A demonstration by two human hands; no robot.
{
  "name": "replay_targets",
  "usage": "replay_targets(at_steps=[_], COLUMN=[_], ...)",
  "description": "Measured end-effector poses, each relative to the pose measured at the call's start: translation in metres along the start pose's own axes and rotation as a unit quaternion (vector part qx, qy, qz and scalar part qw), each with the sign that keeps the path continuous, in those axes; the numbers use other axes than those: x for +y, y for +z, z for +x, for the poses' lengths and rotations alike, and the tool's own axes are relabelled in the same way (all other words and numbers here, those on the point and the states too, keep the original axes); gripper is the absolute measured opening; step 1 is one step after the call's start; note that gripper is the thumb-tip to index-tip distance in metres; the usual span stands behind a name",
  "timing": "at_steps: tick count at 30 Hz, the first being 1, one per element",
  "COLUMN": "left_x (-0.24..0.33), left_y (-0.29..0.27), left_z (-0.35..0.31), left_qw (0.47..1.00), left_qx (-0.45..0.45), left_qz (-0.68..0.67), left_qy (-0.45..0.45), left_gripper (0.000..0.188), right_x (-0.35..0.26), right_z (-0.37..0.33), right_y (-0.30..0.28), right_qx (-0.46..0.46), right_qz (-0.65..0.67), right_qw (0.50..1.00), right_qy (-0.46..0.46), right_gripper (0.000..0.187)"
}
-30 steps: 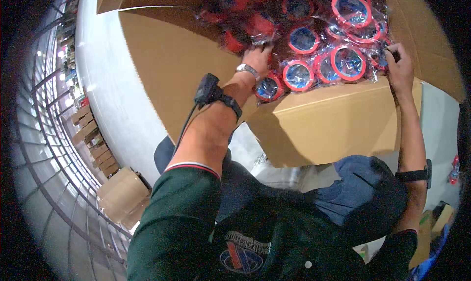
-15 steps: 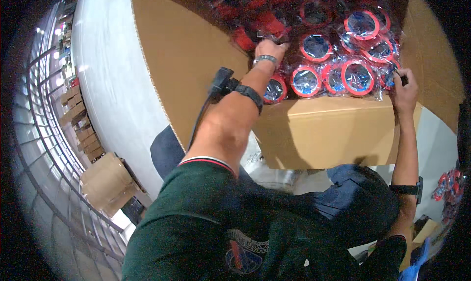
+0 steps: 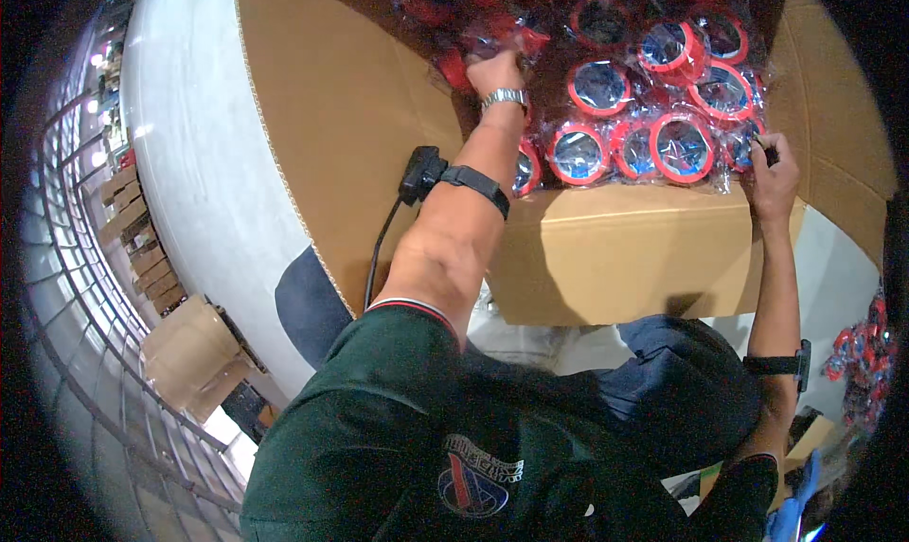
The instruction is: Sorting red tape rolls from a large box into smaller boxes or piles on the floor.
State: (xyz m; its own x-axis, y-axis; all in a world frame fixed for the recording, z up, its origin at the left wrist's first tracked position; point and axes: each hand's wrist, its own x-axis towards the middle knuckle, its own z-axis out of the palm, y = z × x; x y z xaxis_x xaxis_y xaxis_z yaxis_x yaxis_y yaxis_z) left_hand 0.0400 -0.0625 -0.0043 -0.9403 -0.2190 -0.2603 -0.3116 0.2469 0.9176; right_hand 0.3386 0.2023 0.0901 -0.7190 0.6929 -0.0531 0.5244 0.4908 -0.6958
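A cardboard box [image 3: 653, 250] stands open in front of me, filled with round, red-rimmed pieces [image 3: 683, 148] with blue and dark centres, in clear plastic bags. My left hand [image 3: 496, 71] reaches into the box's far left part, its fingers closed on a bagged red piece [image 3: 532, 42] that they partly hide. At the near right corner is my right hand [image 3: 776, 177]. Its thumb and fingers are curled together with something small and dark between them, too little shown to name. Just left of it lies another bagged red-rimmed piece [image 3: 741, 146].
The box's left flap [image 3: 322, 97] spreads wide beside a pale surface [image 3: 189, 97]; its right flap [image 3: 838, 116] leans outward. More bagged red pieces [image 3: 864, 362] lie at the far right. Stacked cartons [image 3: 137, 244] and a larger carton [image 3: 194, 348] stand on the left.
My left hand has moved slightly farther into the box and leftward, its wrist turning. My right hand stays near the corner. The whole view has shifted a little.
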Motion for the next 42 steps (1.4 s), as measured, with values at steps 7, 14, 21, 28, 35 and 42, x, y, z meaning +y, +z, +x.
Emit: replay_targets(at_steps=[7, 14, 21, 28, 35, 42], left_x=[0.016, 0.020, 0.009, 0.025, 0.068, 0.051], left_y=[0.008, 0.013, 0.036, 0.021, -0.028, -0.047], left_z=[0.036, -0.015, 0.017, 0.000, -0.052, -0.122], left_qw=[0.935, 0.962, 0.947, 0.918, 0.911, 0.811], left_qx=[-0.099, -0.095, -0.097, -0.123, -0.249, -0.551], left_qz=[0.338, 0.256, 0.294, 0.375, -0.258, 0.194], left_qy=[0.049, -0.024, -0.091, -0.043, -0.202, -0.040], left_gripper=[0.043, 0.044, 0.069, 0.050, 0.038, 0.059], right_x=[0.000, 0.013, 0.005, 0.002, 0.002, -0.013], right_z=[0.006, 0.001, 0.004, -0.006, 0.001, 0.000], right_y=[0.005, -0.002, 0.004, -0.011, -0.007, 0.004], right_qx=[-0.024, 0.002, -0.002, 0.014, 0.009, 0.017], right_qz=[0.043, -0.011, 0.053, -0.022, 0.018, 0.034], right_qw=[0.998, 1.000, 0.999, 0.999, 0.999, 0.998], right_qy=[0.040, 0.017, 0.006, 0.047, 0.042, 0.046], right_gripper=[0.012, 0.010, 0.013, 0.015, 0.014, 0.014])
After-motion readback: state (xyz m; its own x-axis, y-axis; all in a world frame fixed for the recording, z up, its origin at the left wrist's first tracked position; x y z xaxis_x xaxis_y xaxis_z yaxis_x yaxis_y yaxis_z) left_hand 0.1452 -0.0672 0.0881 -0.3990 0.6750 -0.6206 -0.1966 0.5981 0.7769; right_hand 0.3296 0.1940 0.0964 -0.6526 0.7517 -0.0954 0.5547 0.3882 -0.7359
